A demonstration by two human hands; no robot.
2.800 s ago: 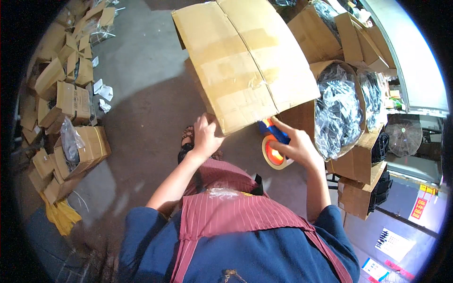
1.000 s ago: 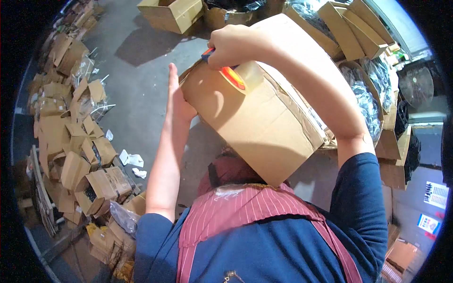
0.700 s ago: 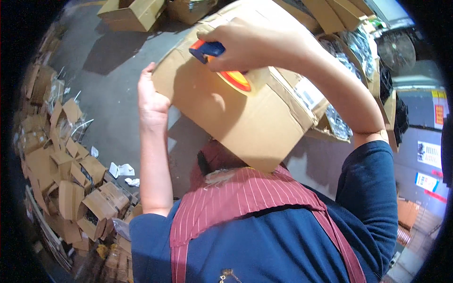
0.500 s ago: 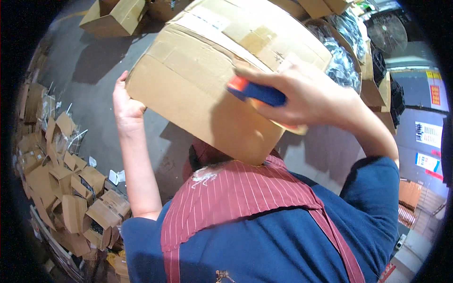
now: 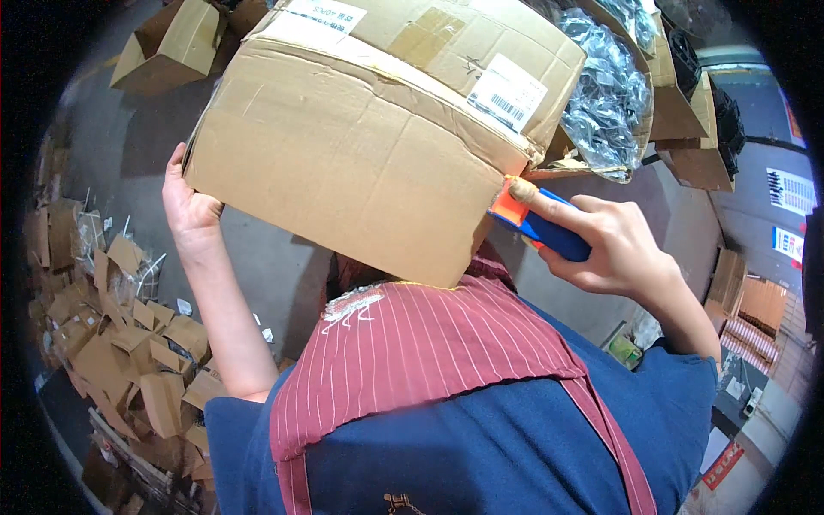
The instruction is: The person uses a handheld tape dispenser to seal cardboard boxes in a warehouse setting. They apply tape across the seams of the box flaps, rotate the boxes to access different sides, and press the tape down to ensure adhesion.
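Note:
A large brown cardboard box (image 5: 343, 163) is tilted up against my striped maroon apron (image 5: 421, 343). My left hand (image 5: 193, 206) grips its lower left corner, the thumb on the near side and most fingers hidden behind. A blue and orange utility knife (image 5: 554, 233) is in my right hand (image 5: 614, 245), with the index finger stretched along its orange front. The knife's front end meets the right edge of the box; its blade cannot be made out. Above that spot, a white barcode label (image 5: 506, 92) and a strip of brown tape (image 5: 425, 37) show on the box's other face.
At the upper right, open boxes hold parts in clear plastic bags (image 5: 605, 94) and black parts (image 5: 730, 124). An open carton (image 5: 176, 51) stands on the grey floor at the upper left. Torn, flattened cardboard (image 5: 142, 352) is heaped on the left, with plastic scraps among it.
My right hand has moved the knife right and down, from over the front panel to the box's right edge. The box and my left hand have shifted left in view.

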